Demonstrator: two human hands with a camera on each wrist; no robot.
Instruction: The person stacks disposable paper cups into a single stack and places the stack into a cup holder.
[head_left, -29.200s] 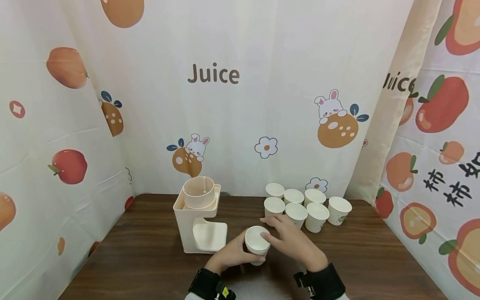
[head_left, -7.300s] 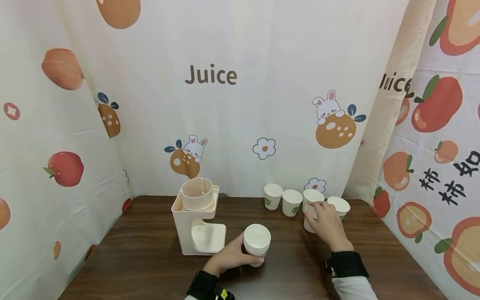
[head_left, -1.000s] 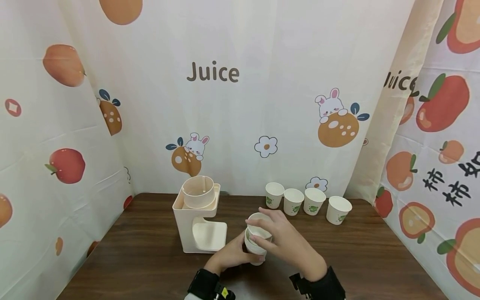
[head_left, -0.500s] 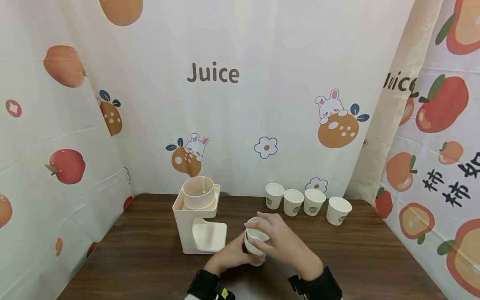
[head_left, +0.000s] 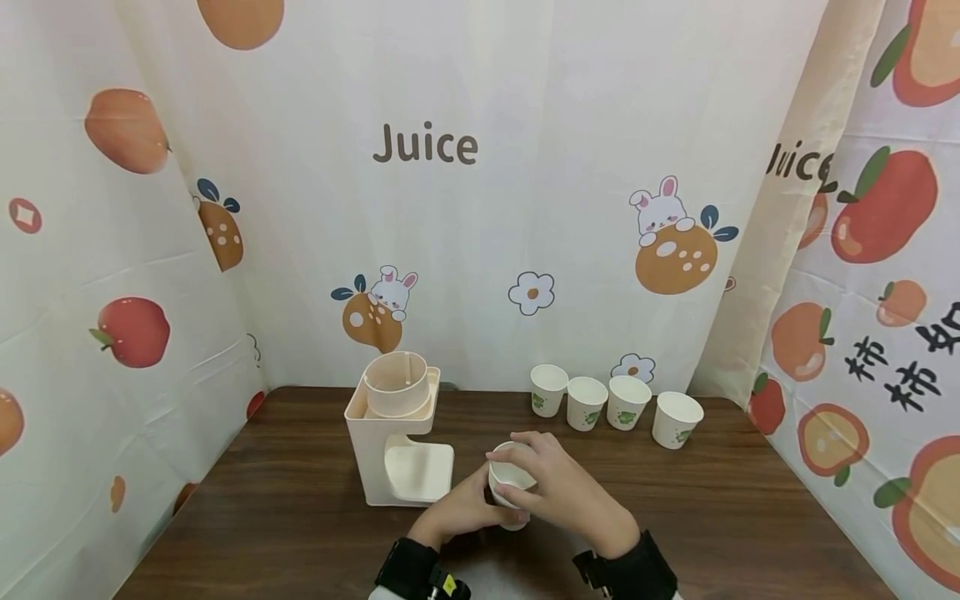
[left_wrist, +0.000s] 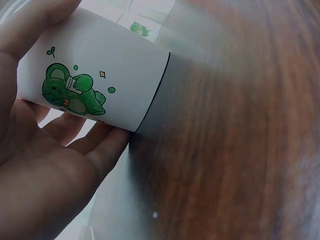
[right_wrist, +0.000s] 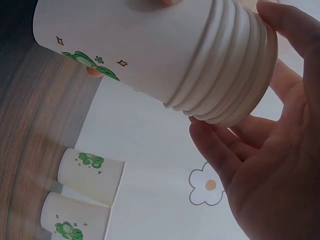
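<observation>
Wood-grain surface, pale machine standing on it.
Left hand grips low, right hand holds the rim of the upright cup stack near the machine; best keep the walls unsqueezed and press gently, straight down.

Light falls evenly in the head view (faint glare near centre). The dark-brown wood-grain table blurs in the left wrist view; the bare right hand looks shaded.

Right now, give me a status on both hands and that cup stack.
Left hand gripping the cup stack; right hand holding its rims. Four cups standing beyond, toward the right. Nothing visibly in the way.
</observation>
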